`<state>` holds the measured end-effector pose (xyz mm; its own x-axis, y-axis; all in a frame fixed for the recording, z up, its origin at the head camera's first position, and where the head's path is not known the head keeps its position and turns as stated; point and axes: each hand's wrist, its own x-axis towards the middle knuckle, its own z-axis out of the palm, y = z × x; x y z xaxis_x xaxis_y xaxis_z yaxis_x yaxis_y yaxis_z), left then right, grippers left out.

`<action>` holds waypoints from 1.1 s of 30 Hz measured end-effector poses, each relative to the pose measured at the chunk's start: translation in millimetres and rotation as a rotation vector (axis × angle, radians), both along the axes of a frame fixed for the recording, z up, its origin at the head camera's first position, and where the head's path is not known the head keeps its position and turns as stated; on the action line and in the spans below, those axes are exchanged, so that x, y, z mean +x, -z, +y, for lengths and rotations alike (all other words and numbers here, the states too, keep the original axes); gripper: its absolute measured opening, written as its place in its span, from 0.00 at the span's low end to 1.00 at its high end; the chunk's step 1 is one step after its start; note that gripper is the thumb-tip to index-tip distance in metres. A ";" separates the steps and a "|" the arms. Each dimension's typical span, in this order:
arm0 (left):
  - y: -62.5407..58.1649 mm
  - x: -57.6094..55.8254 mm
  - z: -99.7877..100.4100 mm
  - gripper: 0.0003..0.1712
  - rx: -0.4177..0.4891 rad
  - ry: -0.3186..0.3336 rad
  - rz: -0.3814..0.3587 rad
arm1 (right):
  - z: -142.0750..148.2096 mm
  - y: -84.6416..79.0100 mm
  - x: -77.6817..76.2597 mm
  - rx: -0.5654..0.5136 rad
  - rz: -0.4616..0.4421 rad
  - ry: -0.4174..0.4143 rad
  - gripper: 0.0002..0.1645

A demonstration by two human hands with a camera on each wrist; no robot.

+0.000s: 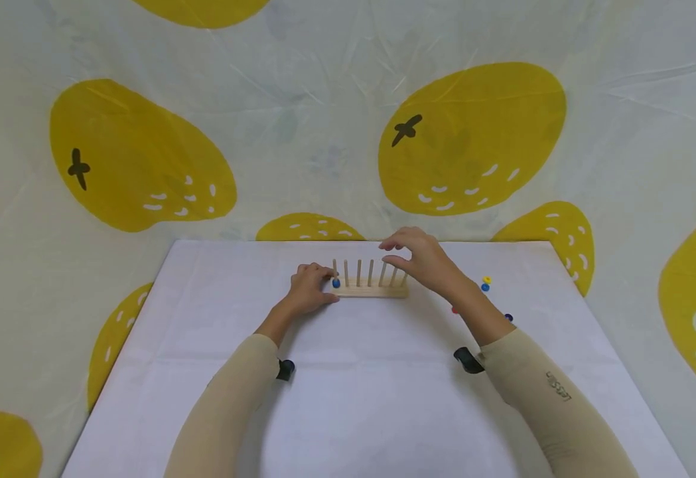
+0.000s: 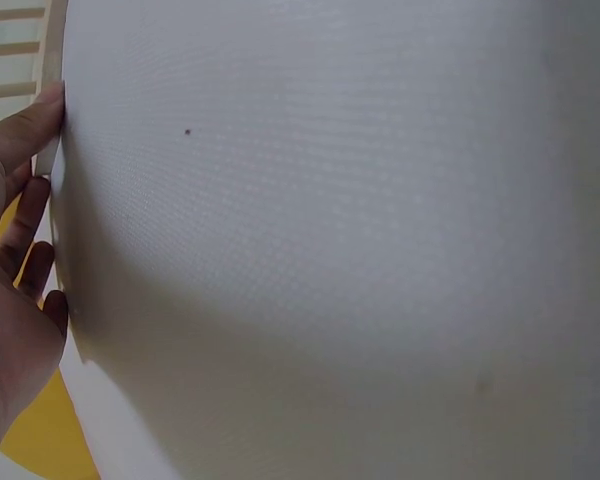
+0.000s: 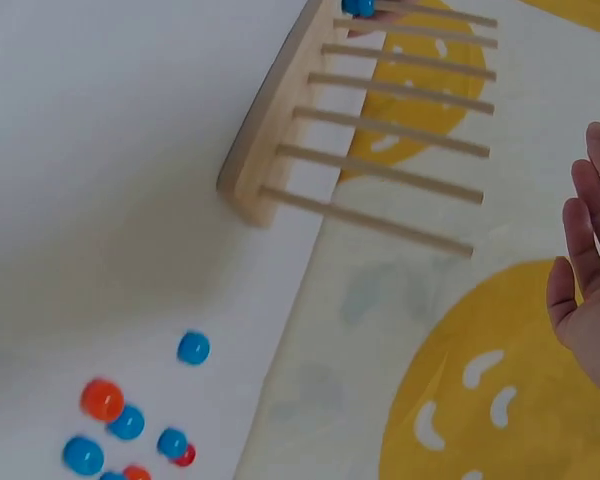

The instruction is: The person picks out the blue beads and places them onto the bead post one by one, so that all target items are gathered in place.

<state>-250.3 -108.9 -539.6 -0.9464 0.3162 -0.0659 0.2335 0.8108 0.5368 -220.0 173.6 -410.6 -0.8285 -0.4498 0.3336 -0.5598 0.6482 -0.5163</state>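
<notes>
A light wooden peg rack [image 1: 377, 292] with a row of several upright pegs stands on the white table. One blue bead [image 1: 336, 283] sits low on its leftmost peg; the same bead [image 3: 358, 6] shows at the top of the right wrist view. My left hand [image 1: 310, 290] holds the rack's left end, its thumb at the front edge and its fingers around the end. Above the right-hand pegs hovers my right hand [image 1: 419, 259], thumb and fingers apart, with nothing seen between them. In the right wrist view that hand [image 3: 595, 310] is partly cut off.
Loose beads lie on the table right of the rack, among them a yellow bead [image 1: 487, 280], a red bead [image 1: 455, 310] partly behind my forearm, and a dark blue bead [image 1: 508, 317]. Behind the table hangs a cloth [image 1: 324, 159] with yellow fruit shapes.
</notes>
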 end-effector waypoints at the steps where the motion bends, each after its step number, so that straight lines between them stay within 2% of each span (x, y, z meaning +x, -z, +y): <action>1: -0.8 0.1 -0.2 0.34 -0.003 0.002 0.001 | 5.1 0.2 1.0 -0.003 0.013 0.006 0.14; 7: -3.3 0.2 -1.8 0.35 -0.007 0.003 -0.004 | 31.5 1.3 8.0 -0.011 0.046 0.045 0.14; 12: -2.9 0.8 -1.5 0.34 -0.008 0.001 -0.004 | 54.2 12.0 18.0 0.018 0.033 0.075 0.14; 19: -1.6 1.5 -0.1 0.35 -0.013 -0.002 -0.014 | 87.2 38.6 33.9 0.070 -0.063 0.143 0.16; 27: -4.8 2.1 2.0 0.35 -0.010 0.000 -0.016 | 124.9 65.5 48.8 0.083 -0.086 0.209 0.18; 33: -4.9 2.5 2.2 0.35 -0.019 -0.004 -0.010 | 145.2 80.4 58.5 0.119 -0.226 0.280 0.19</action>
<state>-247.8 -106.6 -534.7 -0.9470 0.3109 -0.0808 0.2250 0.8217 0.5236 -161.5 318.8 -491.0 -0.9714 -0.2205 0.0878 -0.2336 0.8227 -0.5182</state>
